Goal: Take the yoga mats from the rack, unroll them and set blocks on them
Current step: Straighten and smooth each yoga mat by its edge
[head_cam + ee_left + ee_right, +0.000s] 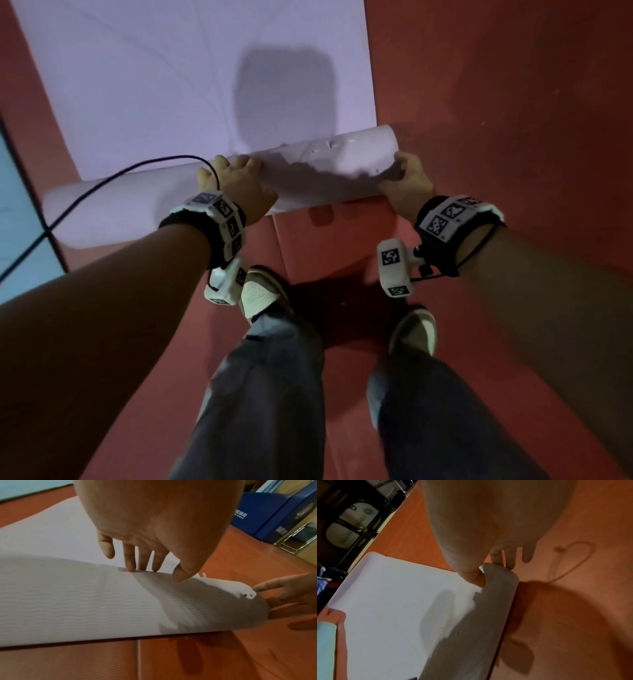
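Note:
A pale lilac yoga mat [171, 85] lies flat on the red floor and stretches away from me. Its near end is still curled into a roll [325, 171] across my front. My left hand [236, 181] rests on top of the roll near its middle. In the left wrist view, the fingertips [132, 568] and thumb press down on the roll's ribbed surface [120, 601]. My right hand [407, 185] holds the roll's right end. In the right wrist view, the right hand [488, 569] pinches the curled edge [471, 628] between thumb and fingers. No blocks are in view.
A pale blue mat [17, 222] lies to the left on the floor. A black cable [102, 185] hangs over the roll's left part. My shoes [260, 291] stand just behind the roll. Blue padded cases [265, 513] and a dark rack [351, 524] stand at the room's edge.

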The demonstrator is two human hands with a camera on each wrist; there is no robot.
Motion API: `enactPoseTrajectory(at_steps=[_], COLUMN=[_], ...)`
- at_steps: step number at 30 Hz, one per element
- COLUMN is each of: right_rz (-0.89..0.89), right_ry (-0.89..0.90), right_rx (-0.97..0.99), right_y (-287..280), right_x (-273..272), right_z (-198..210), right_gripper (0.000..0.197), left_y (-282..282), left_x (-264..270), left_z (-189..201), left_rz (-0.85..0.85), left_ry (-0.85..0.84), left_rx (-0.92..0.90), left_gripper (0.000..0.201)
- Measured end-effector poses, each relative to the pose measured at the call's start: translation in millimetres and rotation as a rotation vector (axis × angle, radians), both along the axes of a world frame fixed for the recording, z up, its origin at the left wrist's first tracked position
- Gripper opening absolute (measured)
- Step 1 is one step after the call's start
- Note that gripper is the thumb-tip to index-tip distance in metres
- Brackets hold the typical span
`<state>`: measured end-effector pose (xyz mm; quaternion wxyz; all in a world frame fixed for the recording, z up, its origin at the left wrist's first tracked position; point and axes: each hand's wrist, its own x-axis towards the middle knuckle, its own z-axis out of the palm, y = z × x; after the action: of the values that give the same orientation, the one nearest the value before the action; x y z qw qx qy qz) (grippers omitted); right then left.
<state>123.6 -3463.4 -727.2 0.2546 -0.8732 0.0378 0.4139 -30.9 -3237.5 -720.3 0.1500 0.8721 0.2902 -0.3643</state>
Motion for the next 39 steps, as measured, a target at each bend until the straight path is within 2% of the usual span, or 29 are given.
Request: enactPoseTrajectory(at_steps=[3, 6, 9, 11, 15, 19, 21, 25, 28, 31, 32, 34, 36, 39], right_rz=[0.023, 0.031, 0.171, 0.227, 0.328, 0.312, 0.264, 0.078, 0.086, 0.076, 0.072, 0.099, 0.200, 0.376], right_ry=[0.009, 0.046, 0.062, 0.068, 0.090, 0.101, 0.016, -0.176, -0.209, -0.225, -0.217, -0.238, -0.240, -0.142], right_rx=[0.015, 0.072, 0.054, 0.006, -0.029, -0.008, 0.033, 0.125, 0.089, 0.068, 0.075, 0.108, 0.100, 0.079], right_y=[-18.1, -32.6, -55.0, -78.2, -114.3, -138.9, -141.2, -127.1, -105.1, -97.2, -100.9, -110.7, -122.5, -135.3], right_x=[-8.2, -18.3, -30.6, -40.6, -65.5, -83.8, -88.1, -84.9, -82.3, -89.6, -92.0, -94.7, -92.8, -84.4], right_z=[3.1, 7.7, 3.4, -6.5, -27.8, -48.8, -56.9, -73.7, -88.7, -101.2, -103.3, -101.8, -92.9, -71.5], right_gripper=[0.065, 0.082, 0.060, 0.049, 0.039, 0.038, 0.038, 0.037, 0.032, 0.025, 0.035, 0.052, 0.064, 0.068], left_y=[-20.1, -48.3, -82.6, -110.2, -148.9, -174.5, -185.9, -204.8, -205.3, -197.8, -196.5, -197.2, -201.9, -209.9], left_x=[-13.3, -29.4, -52.9, -69.1, -99.2, -112.4, -111.4, -111.1, -112.4, -121.4, -123.0, -126.1, -131.3, -138.5], left_z=[6.2, 7.3, 2.9, -3.4, -22.6, -32.4, -41.0, -63.5, -72.5, -87.2, -88.3, -84.2, -76.8, -60.2], left_rz=[0.045, 0.090, 0.143, 0.157, 0.167, 0.184, 0.198, 0.278, 0.367, 0.327, 0.325, 0.340, 0.341, 0.330], left_ry=[-0.002, -0.025, -0.049, -0.085, -0.095, -0.162, -0.171, -0.215, -0.213, -0.202, -0.203, -0.224, -0.216, -0.216], left_rx=[0.030, 0.067, 0.119, 0.157, 0.127, 0.153, 0.177, 0.291, 0.265, 0.250, 0.236, 0.221, 0.219, 0.236], left_gripper=[0.055, 0.056, 0.063, 0.059, 0.062, 0.064, 0.064, 0.045, 0.046, 0.056, 0.060, 0.055, 0.055, 0.063])
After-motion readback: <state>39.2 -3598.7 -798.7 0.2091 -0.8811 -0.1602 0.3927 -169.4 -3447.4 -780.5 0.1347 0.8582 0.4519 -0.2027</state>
